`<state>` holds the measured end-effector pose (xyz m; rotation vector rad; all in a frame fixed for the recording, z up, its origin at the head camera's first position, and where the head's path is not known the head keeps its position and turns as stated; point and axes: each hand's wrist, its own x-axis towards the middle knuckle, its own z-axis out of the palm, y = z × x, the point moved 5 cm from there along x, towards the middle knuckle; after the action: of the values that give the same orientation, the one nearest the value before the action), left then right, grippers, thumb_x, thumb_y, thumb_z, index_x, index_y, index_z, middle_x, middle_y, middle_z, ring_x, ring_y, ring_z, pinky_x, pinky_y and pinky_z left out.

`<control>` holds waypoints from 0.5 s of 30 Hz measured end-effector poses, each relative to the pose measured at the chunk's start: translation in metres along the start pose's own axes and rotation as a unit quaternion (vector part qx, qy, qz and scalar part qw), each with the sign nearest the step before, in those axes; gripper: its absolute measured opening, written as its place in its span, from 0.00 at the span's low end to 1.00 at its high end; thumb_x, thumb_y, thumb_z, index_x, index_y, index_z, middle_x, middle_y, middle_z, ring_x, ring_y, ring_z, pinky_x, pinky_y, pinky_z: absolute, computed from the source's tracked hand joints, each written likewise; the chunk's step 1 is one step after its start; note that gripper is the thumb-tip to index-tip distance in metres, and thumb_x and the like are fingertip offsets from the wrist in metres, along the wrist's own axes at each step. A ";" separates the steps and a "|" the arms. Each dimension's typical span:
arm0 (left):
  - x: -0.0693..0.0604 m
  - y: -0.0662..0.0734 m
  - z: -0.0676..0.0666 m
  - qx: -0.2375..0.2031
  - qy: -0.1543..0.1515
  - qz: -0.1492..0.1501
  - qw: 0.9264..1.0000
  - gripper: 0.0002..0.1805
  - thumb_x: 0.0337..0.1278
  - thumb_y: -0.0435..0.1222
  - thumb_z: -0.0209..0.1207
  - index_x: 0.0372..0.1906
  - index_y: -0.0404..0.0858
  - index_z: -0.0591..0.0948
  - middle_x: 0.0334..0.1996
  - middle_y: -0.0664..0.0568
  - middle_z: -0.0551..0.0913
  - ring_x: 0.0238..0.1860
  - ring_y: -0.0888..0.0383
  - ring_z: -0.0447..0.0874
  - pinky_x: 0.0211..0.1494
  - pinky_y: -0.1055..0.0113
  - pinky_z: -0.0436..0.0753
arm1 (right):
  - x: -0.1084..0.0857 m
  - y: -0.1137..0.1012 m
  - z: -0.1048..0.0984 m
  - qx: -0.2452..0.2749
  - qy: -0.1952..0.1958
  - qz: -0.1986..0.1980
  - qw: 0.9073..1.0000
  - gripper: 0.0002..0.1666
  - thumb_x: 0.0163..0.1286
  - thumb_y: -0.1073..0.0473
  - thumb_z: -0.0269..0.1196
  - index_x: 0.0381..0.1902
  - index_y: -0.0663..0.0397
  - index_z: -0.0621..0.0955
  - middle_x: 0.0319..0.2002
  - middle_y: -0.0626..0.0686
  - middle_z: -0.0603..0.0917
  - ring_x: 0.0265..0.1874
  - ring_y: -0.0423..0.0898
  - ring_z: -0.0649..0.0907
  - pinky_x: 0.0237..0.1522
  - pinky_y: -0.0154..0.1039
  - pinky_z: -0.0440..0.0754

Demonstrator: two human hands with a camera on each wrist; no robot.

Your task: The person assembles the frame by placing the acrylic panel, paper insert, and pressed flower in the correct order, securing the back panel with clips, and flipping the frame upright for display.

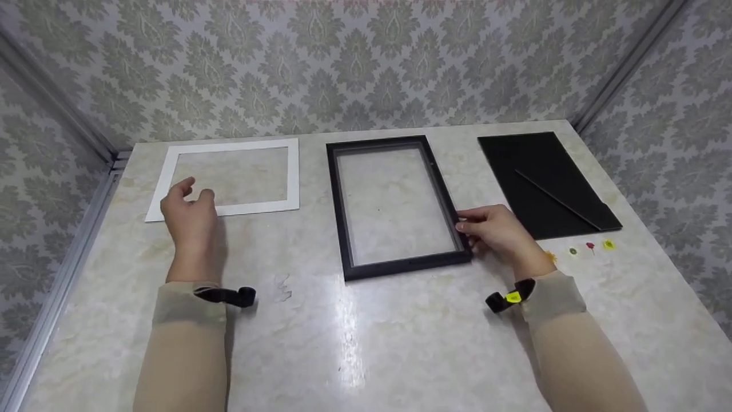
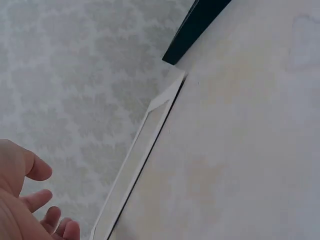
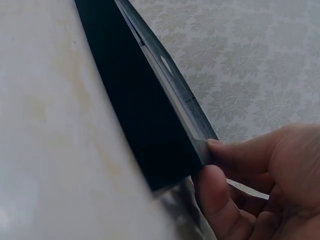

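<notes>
A black frame (image 1: 407,265) with a clear pane stands in the middle of the table. My right hand (image 1: 497,232) grips its right side near the lower corner; in the right wrist view the thumb and fingers of that hand (image 3: 260,185) pinch the edge of the black frame (image 3: 135,100). My left hand (image 1: 191,214) is over the lower left part of a white rectangular mat (image 1: 293,171), fingers loosely bent and holding nothing. The left wrist view shows the left hand (image 2: 30,200) apart from the white mat (image 2: 150,145), with a corner of the black frame (image 2: 192,32) beyond.
A black backing board (image 1: 532,166) lies at the right with a thin dark strip (image 1: 557,200) across it. Below it are several small flowers, among them a red one (image 1: 590,245) and a yellow one (image 1: 609,244). Patterned walls (image 1: 354,63) border the table (image 1: 400,343).
</notes>
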<state>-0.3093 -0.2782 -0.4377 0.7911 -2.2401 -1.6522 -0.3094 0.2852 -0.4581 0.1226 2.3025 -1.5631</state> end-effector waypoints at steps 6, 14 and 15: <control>0.014 -0.022 -0.023 0.098 0.021 -0.052 0.994 0.43 0.80 0.46 0.54 0.93 0.47 0.58 0.93 0.44 0.52 0.90 0.39 0.45 0.91 0.47 0.60 | -0.004 0.004 0.000 -0.002 0.000 0.009 1.000 0.32 0.82 0.63 0.69 0.79 0.66 0.78 0.35 0.44 0.87 0.26 0.38 0.83 0.29 0.31 0.88; 0.022 -0.040 -0.045 0.245 -0.010 -0.089 0.965 0.62 0.78 0.61 0.59 0.94 0.34 0.37 0.93 0.29 0.40 0.89 0.25 0.34 0.91 0.30 0.46 | -0.001 0.001 0.003 -0.014 -0.007 -0.002 1.000 0.32 0.82 0.63 0.69 0.79 0.67 0.78 0.31 0.42 0.88 0.24 0.36 0.83 0.28 0.31 0.88; 0.023 -0.040 -0.045 0.256 -0.010 -0.087 0.963 0.63 0.77 0.61 0.60 0.93 0.32 0.38 0.92 0.27 0.41 0.88 0.24 0.35 0.90 0.30 0.48 | -0.001 0.001 0.003 -0.012 -0.008 -0.001 1.000 0.32 0.82 0.63 0.69 0.79 0.67 0.78 0.31 0.42 0.87 0.25 0.37 0.83 0.28 0.31 0.88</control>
<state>-0.2942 -0.3356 -0.4633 1.1181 -2.7211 -1.1441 -0.3078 0.2829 -0.4595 0.1010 2.3108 -1.5311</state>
